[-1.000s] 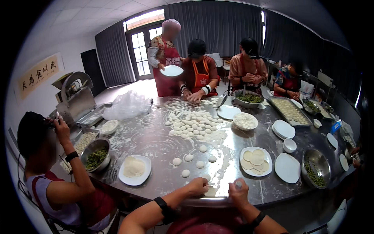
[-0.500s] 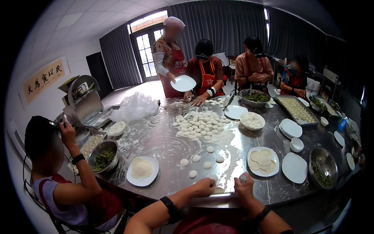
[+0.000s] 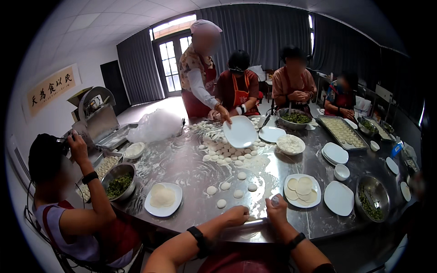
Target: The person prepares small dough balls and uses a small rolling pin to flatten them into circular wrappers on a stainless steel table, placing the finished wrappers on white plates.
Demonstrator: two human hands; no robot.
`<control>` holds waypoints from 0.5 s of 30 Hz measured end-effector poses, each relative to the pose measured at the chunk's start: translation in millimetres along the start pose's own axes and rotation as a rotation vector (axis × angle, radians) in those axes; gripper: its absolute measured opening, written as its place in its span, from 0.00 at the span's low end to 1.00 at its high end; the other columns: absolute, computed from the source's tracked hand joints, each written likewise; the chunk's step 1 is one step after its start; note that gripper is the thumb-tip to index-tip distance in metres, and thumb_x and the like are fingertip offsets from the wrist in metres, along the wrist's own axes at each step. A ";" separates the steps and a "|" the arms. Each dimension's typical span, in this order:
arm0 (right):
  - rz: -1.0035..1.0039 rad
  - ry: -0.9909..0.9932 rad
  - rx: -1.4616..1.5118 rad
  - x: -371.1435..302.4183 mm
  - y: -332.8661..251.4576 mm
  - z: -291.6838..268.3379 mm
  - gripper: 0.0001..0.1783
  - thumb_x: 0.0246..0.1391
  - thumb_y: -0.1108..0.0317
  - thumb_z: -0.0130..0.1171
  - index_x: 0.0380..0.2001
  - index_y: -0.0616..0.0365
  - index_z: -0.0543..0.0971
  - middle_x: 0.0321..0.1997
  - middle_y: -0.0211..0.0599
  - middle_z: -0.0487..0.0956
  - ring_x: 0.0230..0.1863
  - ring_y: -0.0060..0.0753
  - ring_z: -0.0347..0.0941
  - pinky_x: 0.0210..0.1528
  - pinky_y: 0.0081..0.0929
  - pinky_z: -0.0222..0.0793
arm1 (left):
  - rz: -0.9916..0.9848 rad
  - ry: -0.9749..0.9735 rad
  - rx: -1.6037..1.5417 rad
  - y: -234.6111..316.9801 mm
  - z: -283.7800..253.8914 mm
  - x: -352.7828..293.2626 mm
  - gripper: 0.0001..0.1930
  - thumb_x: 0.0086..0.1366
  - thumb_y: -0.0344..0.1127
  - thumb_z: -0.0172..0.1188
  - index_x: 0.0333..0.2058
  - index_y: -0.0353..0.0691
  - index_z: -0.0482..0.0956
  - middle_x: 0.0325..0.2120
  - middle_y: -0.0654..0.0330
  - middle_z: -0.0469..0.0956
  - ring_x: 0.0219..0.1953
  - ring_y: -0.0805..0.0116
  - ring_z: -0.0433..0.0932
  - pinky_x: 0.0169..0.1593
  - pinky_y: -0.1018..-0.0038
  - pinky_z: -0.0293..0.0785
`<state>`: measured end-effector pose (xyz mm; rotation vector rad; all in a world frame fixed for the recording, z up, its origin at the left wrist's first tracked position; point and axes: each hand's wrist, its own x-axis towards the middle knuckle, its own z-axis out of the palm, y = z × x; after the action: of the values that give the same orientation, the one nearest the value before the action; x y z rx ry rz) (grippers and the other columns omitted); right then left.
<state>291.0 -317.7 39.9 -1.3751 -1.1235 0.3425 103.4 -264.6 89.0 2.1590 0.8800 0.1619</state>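
Note:
At the near edge of the steel table (image 3: 182,150), my right hand (image 3: 278,213) is wrapped round a short rolling pin (image 3: 275,200), whose pale end sticks up above the fist. My left hand (image 3: 237,215) is closed just left of it; its fingers hide what they hold, if anything. Several small flattened dough rounds (image 3: 238,194) lie just beyond my hands. Farther off is a large floury group of dough pieces (image 3: 227,157). Round rolled wrappers (image 3: 304,185) overlap on a white plate (image 3: 291,201) to the right, and more wrappers (image 3: 162,196) are stacked on another plate (image 3: 155,211) at left.
Across the table, a standing person holds a white plate (image 3: 240,132) over the dough pieces. A flour bowl (image 3: 291,144), bowls of green filling (image 3: 119,185), a tray of dumplings (image 3: 342,131) and a plastic bag (image 3: 157,126) stand around. A seated person's arm (image 3: 98,193) is at left.
The standing person's plate has come forward and down over the dough pieces. My right hand has shifted slightly left and up with the rolling pin; the wrapper earlier seen by my left fingers no longer shows.

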 end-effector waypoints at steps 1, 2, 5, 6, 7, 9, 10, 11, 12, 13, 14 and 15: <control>-0.162 0.042 -0.090 7.3 -4.8 3.6 0.11 0.48 0.74 0.62 0.22 0.60 0.68 0.11 0.32 0.68 0.13 0.21 0.64 0.16 0.27 0.59 | -0.024 0.008 -0.003 3.5 -2.9 2.0 0.11 0.54 0.37 0.57 0.31 0.34 0.79 0.28 0.45 0.79 0.31 0.56 0.78 0.38 0.64 0.71; -0.122 0.029 -0.111 4.1 -8.0 1.9 0.11 0.48 0.74 0.62 0.21 0.60 0.68 0.12 0.32 0.68 0.13 0.21 0.64 0.16 0.27 0.59 | -0.051 -0.012 -0.002 4.6 -3.0 0.8 0.12 0.54 0.37 0.57 0.30 0.34 0.79 0.28 0.45 0.79 0.32 0.56 0.78 0.38 0.64 0.71; 0.003 -0.018 -0.046 -31.0 -28.4 -19.3 0.09 0.47 0.74 0.61 0.22 0.62 0.70 0.12 0.35 0.69 0.14 0.22 0.68 0.18 0.26 0.64 | -0.059 -0.071 0.080 -1.2 1.5 4.2 0.13 0.55 0.40 0.59 0.31 0.34 0.79 0.28 0.46 0.79 0.32 0.56 0.78 0.38 0.65 0.71; -0.093 -0.035 -0.109 -47.9 -30.6 -34.2 0.08 0.47 0.74 0.60 0.23 0.61 0.70 0.12 0.35 0.70 0.14 0.23 0.69 0.18 0.26 0.65 | -0.046 -0.066 0.063 -3.2 5.2 7.8 0.13 0.55 0.40 0.59 0.31 0.34 0.79 0.28 0.46 0.79 0.32 0.56 0.77 0.38 0.64 0.71; -0.180 -0.056 -0.162 -59.6 -28.9 -42.2 0.07 0.48 0.74 0.59 0.24 0.61 0.71 0.12 0.35 0.70 0.15 0.23 0.70 0.18 0.26 0.65 | -0.046 -0.064 0.051 -5.7 8.1 9.0 0.13 0.55 0.39 0.59 0.32 0.34 0.78 0.28 0.46 0.79 0.32 0.57 0.77 0.38 0.64 0.70; -0.384 -0.035 -0.317 -49.3 -21.9 -45.2 0.06 0.48 0.73 0.58 0.24 0.61 0.70 0.12 0.34 0.70 0.15 0.23 0.70 0.18 0.26 0.65 | 0.023 -0.011 0.047 -6.4 12.9 8.2 0.13 0.55 0.39 0.59 0.31 0.34 0.78 0.28 0.46 0.78 0.33 0.56 0.77 0.37 0.64 0.70; -0.471 -0.026 -0.384 -44.5 -18.4 -41.5 0.06 0.49 0.73 0.57 0.24 0.61 0.70 0.11 0.33 0.70 0.15 0.23 0.69 0.18 0.26 0.65 | 0.043 0.005 0.050 -3.5 13.7 1.5 0.13 0.55 0.39 0.59 0.31 0.33 0.77 0.28 0.47 0.78 0.33 0.56 0.77 0.37 0.64 0.70; -0.002 0.017 -0.085 -31.0 -16.6 -30.3 0.09 0.49 0.73 0.58 0.21 0.61 0.69 0.11 0.34 0.70 0.14 0.23 0.67 0.17 0.27 0.64 | 0.131 0.029 0.099 0.3 10.0 -4.7 0.13 0.56 0.39 0.58 0.31 0.34 0.77 0.29 0.46 0.78 0.33 0.53 0.77 0.38 0.63 0.70; -0.077 0.023 -0.088 -15.3 -13.3 -15.5 0.11 0.49 0.73 0.59 0.21 0.60 0.68 0.11 0.34 0.69 0.12 0.22 0.64 0.16 0.27 0.61 | 0.131 0.058 0.127 -7.9 10.3 -4.5 0.13 0.56 0.40 0.57 0.32 0.34 0.77 0.29 0.46 0.79 0.34 0.52 0.77 0.38 0.62 0.71; 0.013 0.010 -0.034 -3.8 -10.3 -4.9 0.12 0.48 0.73 0.61 0.20 0.60 0.67 0.12 0.34 0.69 0.13 0.22 0.63 0.16 0.28 0.58 | 0.041 0.046 0.060 -4.4 7.9 -0.5 0.13 0.56 0.40 0.56 0.32 0.34 0.78 0.29 0.45 0.79 0.34 0.51 0.78 0.38 0.61 0.71; -0.074 0.025 -0.074 4.0 -19.3 -1.7 0.12 0.48 0.73 0.61 0.21 0.60 0.67 0.13 0.34 0.70 0.15 0.22 0.64 0.17 0.28 0.58 | -0.045 0.041 -0.004 0.8 4.7 4.3 0.14 0.57 0.40 0.55 0.33 0.34 0.79 0.30 0.44 0.79 0.35 0.50 0.78 0.39 0.60 0.71; -0.106 0.050 -0.085 4.7 -19.9 1.4 0.12 0.47 0.73 0.62 0.20 0.60 0.67 0.13 0.35 0.69 0.15 0.23 0.63 0.18 0.29 0.59 | -0.047 0.008 -0.020 -0.5 6.3 4.2 0.14 0.56 0.40 0.56 0.33 0.34 0.79 0.30 0.43 0.79 0.35 0.50 0.78 0.39 0.60 0.71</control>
<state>284.2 -318.1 59.3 -1.3851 -1.1758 0.1844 108.7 -265.5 83.7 2.1191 0.9291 0.1554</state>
